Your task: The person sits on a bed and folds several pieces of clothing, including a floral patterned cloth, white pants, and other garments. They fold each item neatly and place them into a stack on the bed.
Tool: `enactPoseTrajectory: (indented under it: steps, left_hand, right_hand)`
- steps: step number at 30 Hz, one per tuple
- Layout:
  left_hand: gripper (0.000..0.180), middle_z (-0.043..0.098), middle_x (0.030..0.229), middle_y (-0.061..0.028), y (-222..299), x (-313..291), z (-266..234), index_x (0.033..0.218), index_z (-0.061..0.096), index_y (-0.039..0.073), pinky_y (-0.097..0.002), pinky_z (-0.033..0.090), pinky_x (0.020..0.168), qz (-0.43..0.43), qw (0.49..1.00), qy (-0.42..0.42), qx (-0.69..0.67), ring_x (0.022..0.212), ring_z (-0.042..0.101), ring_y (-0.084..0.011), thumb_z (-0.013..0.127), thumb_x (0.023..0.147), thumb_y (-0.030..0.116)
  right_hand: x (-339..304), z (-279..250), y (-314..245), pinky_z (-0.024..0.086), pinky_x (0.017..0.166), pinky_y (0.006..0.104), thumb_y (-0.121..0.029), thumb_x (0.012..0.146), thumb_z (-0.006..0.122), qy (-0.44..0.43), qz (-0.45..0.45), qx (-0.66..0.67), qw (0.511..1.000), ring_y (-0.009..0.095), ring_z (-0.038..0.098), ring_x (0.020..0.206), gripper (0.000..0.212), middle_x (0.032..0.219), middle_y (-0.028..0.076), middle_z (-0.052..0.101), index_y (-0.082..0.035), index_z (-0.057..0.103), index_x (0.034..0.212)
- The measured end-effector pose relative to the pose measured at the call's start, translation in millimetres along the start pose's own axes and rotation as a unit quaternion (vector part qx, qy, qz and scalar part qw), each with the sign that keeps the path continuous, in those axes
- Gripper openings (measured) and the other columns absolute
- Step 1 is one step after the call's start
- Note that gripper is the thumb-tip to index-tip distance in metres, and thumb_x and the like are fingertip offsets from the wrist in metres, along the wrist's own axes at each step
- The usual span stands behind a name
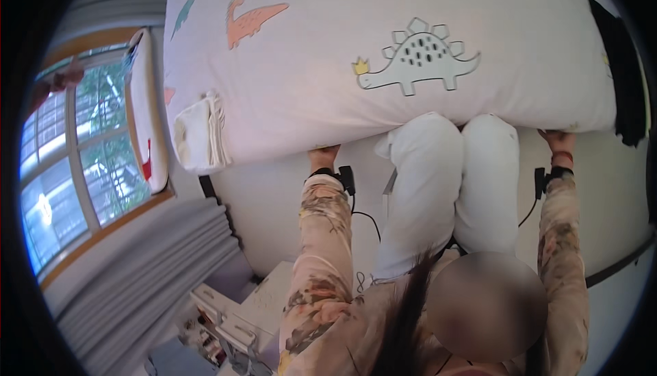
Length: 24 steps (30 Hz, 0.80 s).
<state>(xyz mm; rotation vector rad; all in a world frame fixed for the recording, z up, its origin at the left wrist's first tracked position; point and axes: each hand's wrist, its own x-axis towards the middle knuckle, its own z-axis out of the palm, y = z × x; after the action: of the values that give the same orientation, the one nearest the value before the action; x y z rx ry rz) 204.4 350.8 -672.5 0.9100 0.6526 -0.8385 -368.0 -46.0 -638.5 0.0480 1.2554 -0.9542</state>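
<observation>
A pale pink fitted-looking bed sheet (308, 81) with dinosaur prints covers the bed in front of me. My left hand (324, 157) reaches under the sheet's near lower edge, left of my knees. On the right, my right hand (562, 142) is at the same edge, its fingers mostly tucked beneath it. Both hands' fingers are hidden by the bedding, so their grip does not show. My knees, in white trousers (424, 170), press against the bed side between the hands. A folded cream cloth (200, 133) lies on the bed's left corner.
Black cloth (619, 74) lies over the bed's right end. To the left are a window (82, 150), a padded sill cushion (147, 109) and a grey curtain (150, 273). Behind me on the left stands a pale drawer cabinet (260, 301). Dark cables hang from devices at both wrists.
</observation>
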Motion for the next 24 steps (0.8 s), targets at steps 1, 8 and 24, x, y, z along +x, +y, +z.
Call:
enactPoseTrajectory:
  steps: [1, 8, 24]
  left_hand:
    - [0.051, 0.051, 0.127, -0.01, 4, 0, -3, 0.125, 0.049, 0.011, -0.0576, 0.036, 0.095, 0.031, 0.999, 0.027, 0.003, 0.118, 0.044, -0.0321, 0.058, 0.084, 0.041]
    - [0.047, 0.058, 0.108, -0.0119, -40, -8, -10, 0.112, 0.052, 0.002, -0.0456, 0.051, 0.077, 0.17, 0.929, 0.281, 0.169, 0.096, 0.058, -0.0288, 0.044, 0.093, 0.045]
    - [0.06, 0.056, 0.118, -0.0046, -36, 72, 20, 0.121, 0.049, 0.009, -0.0382, 0.049, 0.081, 0.1, 0.992, 0.016, 0.079, 0.104, 0.054, -0.0249, 0.042, 0.088, 0.059]
  right_hand:
    - [-7, 7, 1, 0.018, 0.105, 0.0602, -0.054, 0.082, 0.05, -0.028, -0.032, -0.001, 0.999, 0.036, 0.024, 0.133, 0.076, 0.147, 0.015, 0.023, -0.008, 0.028, 0.139]
    - [73, -95, -17, 0.047, 0.073, 0.0394, -0.035, 0.088, 0.052, 0.232, -0.139, -0.215, 0.939, 0.028, 0.055, 0.085, 0.041, 0.1, 0.012, 0.055, 0.0, 0.051, 0.11]
    - [134, -89, -47, 0.046, 0.06, 0.0319, -0.022, 0.088, 0.051, 0.252, -0.209, -0.747, 0.578, 0.02, 0.054, 0.061, 0.025, 0.066, 0.009, 0.055, 0.001, 0.059, 0.09]
